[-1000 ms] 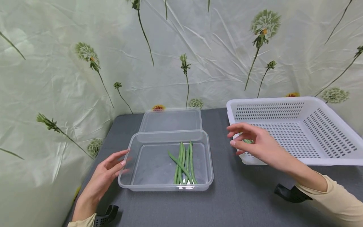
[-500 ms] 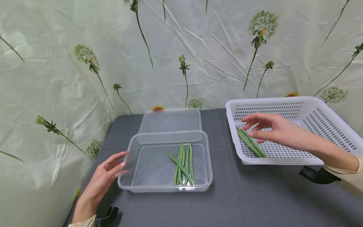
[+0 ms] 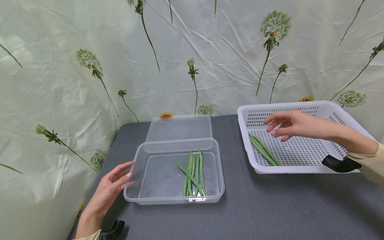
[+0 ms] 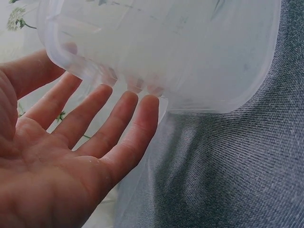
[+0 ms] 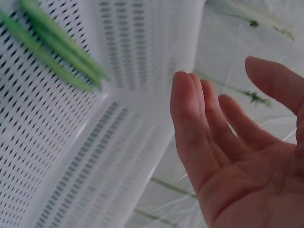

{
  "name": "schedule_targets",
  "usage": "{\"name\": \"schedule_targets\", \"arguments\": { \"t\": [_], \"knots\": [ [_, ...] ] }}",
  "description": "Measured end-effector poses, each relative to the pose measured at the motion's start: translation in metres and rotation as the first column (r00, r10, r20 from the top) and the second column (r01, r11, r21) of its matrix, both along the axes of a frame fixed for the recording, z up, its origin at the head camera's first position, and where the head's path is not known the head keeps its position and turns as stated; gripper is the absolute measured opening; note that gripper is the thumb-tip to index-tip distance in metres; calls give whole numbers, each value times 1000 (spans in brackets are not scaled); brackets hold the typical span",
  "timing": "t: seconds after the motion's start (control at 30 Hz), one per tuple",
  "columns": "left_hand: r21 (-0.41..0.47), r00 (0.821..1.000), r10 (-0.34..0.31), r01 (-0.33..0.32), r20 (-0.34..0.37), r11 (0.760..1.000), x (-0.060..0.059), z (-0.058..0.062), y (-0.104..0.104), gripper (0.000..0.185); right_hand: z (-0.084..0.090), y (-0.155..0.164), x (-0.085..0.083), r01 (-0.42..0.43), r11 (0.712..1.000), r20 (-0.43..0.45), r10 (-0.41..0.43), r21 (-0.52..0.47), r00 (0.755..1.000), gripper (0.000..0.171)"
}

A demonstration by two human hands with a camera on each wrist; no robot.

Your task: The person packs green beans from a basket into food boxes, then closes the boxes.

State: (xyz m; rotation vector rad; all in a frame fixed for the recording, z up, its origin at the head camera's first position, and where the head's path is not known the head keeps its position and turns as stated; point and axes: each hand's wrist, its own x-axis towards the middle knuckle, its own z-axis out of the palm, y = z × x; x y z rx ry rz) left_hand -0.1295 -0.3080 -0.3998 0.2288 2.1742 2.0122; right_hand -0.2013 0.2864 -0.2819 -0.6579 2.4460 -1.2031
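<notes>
Two beans (image 3: 263, 150) lie in one basket (image 3: 303, 107); five beans (image 3: 193, 173) in one tub (image 3: 144, 156).

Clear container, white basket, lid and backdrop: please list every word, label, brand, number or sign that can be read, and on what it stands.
None can be read: no view shows readable text on the clear container, the lid, the white basket or the flower-print backdrop.
A small pale patch sits on the container's front wall; no writing shows on it.

grey table (image 3: 255, 213) | clear container (image 3: 136, 186) | lid (image 3: 180, 128) | white basket (image 3: 300, 168)
</notes>
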Motion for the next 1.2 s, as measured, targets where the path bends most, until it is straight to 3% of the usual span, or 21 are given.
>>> {"name": "schedule_targets", "arguments": {
  "t": [0.23, 0.6, 0.97, 1.1, 1.2],
  "knots": [
    [-26, 999, 31, -30, 24, 999, 0, 0, 0, 47, -10, 16, -22, -66, 997, 121, 63, 24, 991, 45],
    [-27, 999, 34, -34, 23, 999, 1, 0, 0, 47, -36, 28, -56, -108, 991, 332, 77, 74, 940, 52],
    [-29, 999, 33, -33, 22, 999, 2, 0, 0, 46, -70, 21, -74, -134, 985, 430, 76, 106, 900, 52],
    [-33, 999, 35, -34, 22, 999, 2, 0, 0, 47, -78, 15, -76, -140, 984, 412, 82, 111, 907, 52],
    [-24, 999, 32, -31, 18, 999, 2, 0, -1, 46, -85, 10, -78, -116, 984, 364, 59, 137, 930, 53]
  ]
}}
